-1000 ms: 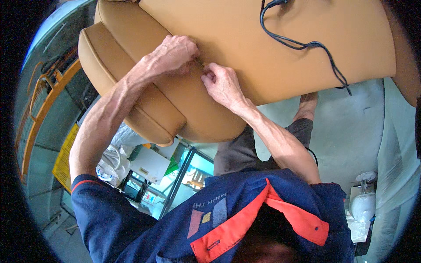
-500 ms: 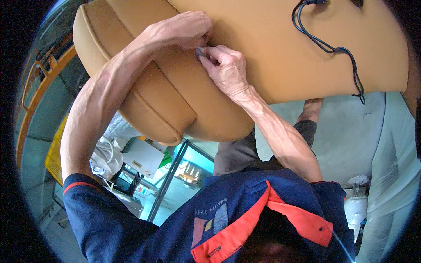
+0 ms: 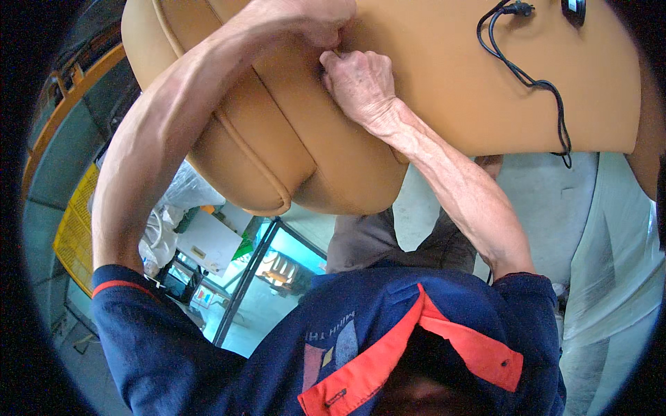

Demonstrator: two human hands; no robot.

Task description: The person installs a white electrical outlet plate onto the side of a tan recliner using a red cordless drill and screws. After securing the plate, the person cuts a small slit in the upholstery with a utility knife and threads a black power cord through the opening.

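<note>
A tan upholstered seat [image 3: 444, 83], leather-like, with a bulging padded part [image 3: 284, 132] crossed by piped seams, fills the upper view. At the crease where the padding meets the flat panel, my left hand [image 3: 325, 22] is curled closed, its fingertips tucked out of sight. Just below it, almost touching, my right hand [image 3: 361, 87] is closed in a fist with the knuckles up. Whatever lies in either hand is hidden. Both hands rest close against the upholstery.
A black cable [image 3: 527, 80] with a plug lies across the right of the seat, its loop hanging over the edge. Plastic sheeting [image 3: 610, 270] drapes at the right. A yellow board [image 3: 78, 225], an orange rail [image 3: 66, 114] and a dark-framed glass case [image 3: 260, 267] stand at the left.
My right hand has turned from a pinch on a small grey thing into a knuckles-up fist. Both hands sit slightly higher and further right in view, and the view has shifted a little.
</note>
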